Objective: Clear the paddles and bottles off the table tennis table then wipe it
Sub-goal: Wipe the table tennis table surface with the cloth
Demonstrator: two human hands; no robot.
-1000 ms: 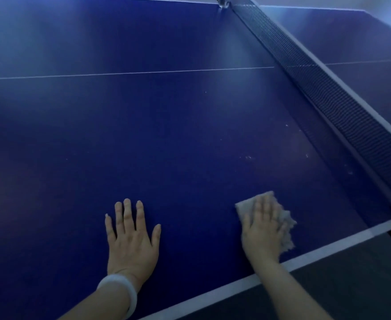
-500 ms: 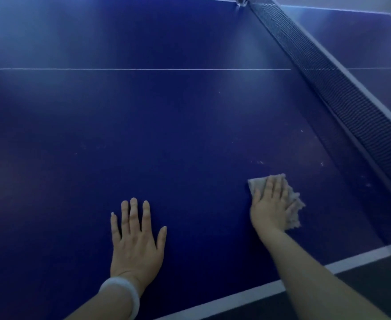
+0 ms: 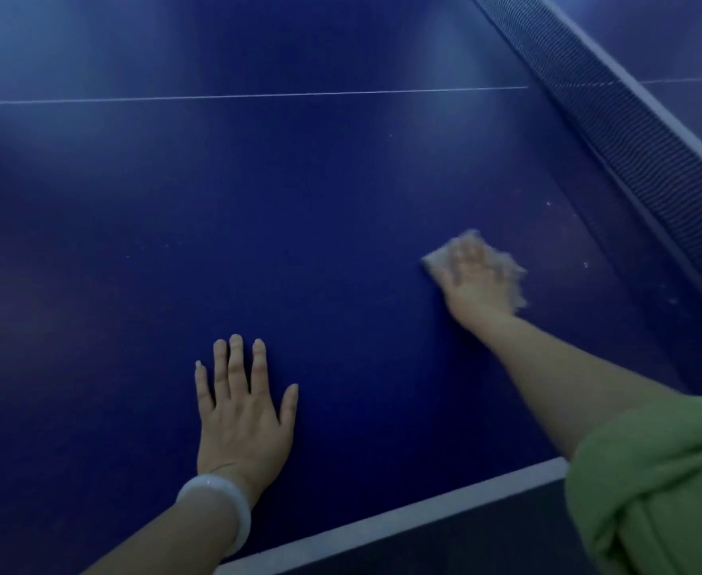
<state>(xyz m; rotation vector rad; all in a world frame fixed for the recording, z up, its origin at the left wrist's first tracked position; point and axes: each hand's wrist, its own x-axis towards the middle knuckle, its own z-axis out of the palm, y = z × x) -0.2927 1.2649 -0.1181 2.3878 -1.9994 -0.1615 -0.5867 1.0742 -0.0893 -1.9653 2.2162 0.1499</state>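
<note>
**A:** Where do we stand on the desk?

**B:** From my feed, no paddles or bottles show anywhere on the blue surface in view, so I judge the clearing part done, at least on this half. We're in the wiping now.

**A:** And the hands?

**B:** My right hand lies flat on the cloth, fingers stretched over it and pressing it to the desk, out at about two o'clock from the middle of my view, near the net but apart from it. That hand and the cloth are blurred, so I can't tell whether the thumb tucks under an edge. My left hand is released, palm down and fingers spread on the desk at about seven o'clock, holding nothing; I read it as a brace. There's a pale bangle on that wrist.

**A:** What's left?

**B:** A few pale specks sit between the cloth and the net, at roughly three o'clock, so that strip wants a pass. The wide stretch toward twelve o'clock, past the white centre line, I can't judge as wiped or not. The far side of the net is barely in view.
</note>
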